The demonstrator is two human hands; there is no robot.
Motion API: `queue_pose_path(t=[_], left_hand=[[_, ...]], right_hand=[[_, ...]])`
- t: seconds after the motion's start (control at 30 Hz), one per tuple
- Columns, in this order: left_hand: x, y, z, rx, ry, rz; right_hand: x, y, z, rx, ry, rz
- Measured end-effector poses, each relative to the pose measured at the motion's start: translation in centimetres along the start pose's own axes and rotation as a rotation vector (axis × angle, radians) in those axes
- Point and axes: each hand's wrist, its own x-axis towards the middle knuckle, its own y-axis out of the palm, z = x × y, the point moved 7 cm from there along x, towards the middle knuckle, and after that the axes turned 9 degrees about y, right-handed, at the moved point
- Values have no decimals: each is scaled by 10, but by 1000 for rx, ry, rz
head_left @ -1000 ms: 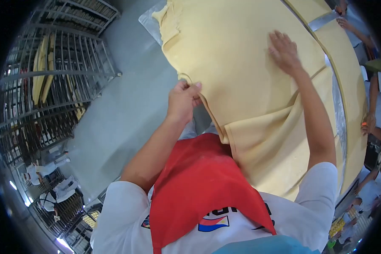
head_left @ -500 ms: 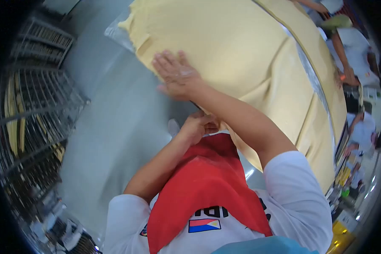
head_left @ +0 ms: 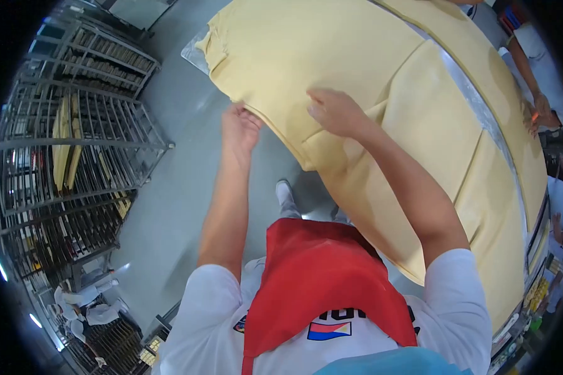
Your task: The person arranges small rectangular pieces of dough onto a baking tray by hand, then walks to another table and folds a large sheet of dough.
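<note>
A broad, pale yellow sheet of dough point(head_left: 306, 56) lies over a metal table point(head_left: 460, 87), with folds on its right part and an edge hanging toward me. At its left edge, my left hand point(head_left: 241, 128) has its fingers closed on the rim of the sheet. Over the middle of the sheet is my right hand point(head_left: 339, 114), its fingers curled in and slightly blurred; whatever is in them, if anything, is hidden. A ragged end of the sheet sits at the far left corner, beside a strip of clear film or bare table.
Metal racks point(head_left: 87, 144) holding trays stand at the left. A second strip of dough point(head_left: 513, 137) runs along the table's far side, where a co-worker's hand point(head_left: 544, 115) is near an orange item. My shoe point(head_left: 284, 192) shows on the grey floor.
My left hand has moved up and forward from near my apron to the sheet's left edge. My right hand, flat on that edge before, has moved right and curled its fingers.
</note>
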Motion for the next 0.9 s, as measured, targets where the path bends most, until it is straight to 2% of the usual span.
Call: queue_pose_path(t=[0.07, 0.13, 0.17, 0.2, 0.23, 0.3, 0.37, 0.43, 0.47, 0.5, 0.53, 0.57, 0.6, 0.63, 0.67, 0.73, 0.77, 0.8, 0.83, 0.9], left_hand=[[15, 18, -13, -20, 63, -122], [42, 16, -21, 52, 102, -177], [49, 9, -28, 128, 143, -233], [55, 5, -27, 128, 139, -222], [56, 3, -25, 204, 138, -202], [64, -18, -23, 275, 115, -172], [84, -37, -23, 611, 81, 137], [55, -31, -44, 741, 251, -50], [48, -37, -56, 897, 299, -91], [49, -59, -60, 887, 350, -157], [54, -92, -57, 773, 296, -206], [52, -112, -48, 593, 249, -226], [56, -144, -22, 538, 121, -153], [51, -173, 3, 485, -6, -89], [17, -167, 29, 598, -137, 7], [-80, -103, 77, 617, -392, 349], [-127, -70, 98, 596, -482, 443], [-164, -46, 117, 552, -573, 624], [-190, -36, 141, 434, -632, 719], [-227, -9, 160, 439, -523, 543]], right_hand=[[-29, -13, -6, -105, -47, 39], [-56, -16, -12, -96, 27, 180], [-67, -16, -15, -99, 29, 174], [-79, -19, -9, -177, -105, 77], [-90, -23, -1, -257, -234, -20], [-103, -24, 5, -274, -246, -71], [-114, -21, 7, -302, -237, -123], [-133, -23, 1, -58, -226, -134], [-147, -29, -2, -84, -187, -148], [-164, -38, 2, -136, -197, -209], [-175, -48, 6, -189, -214, -270], [-185, -54, -11, -246, -143, -292], [-191, -59, -30, -269, -122, -307], [-197, -74, -60, -298, 11, -456], [-203, -91, -91, -320, 139, -603], [-202, -127, -153, -412, 303, -671], [-196, -145, -200, -463, 387, -639], [-188, -163, -238, -511, 467, -606], [-182, -181, -248, -507, 463, -611], [-175, -219, -270, -643, 701, -567]])
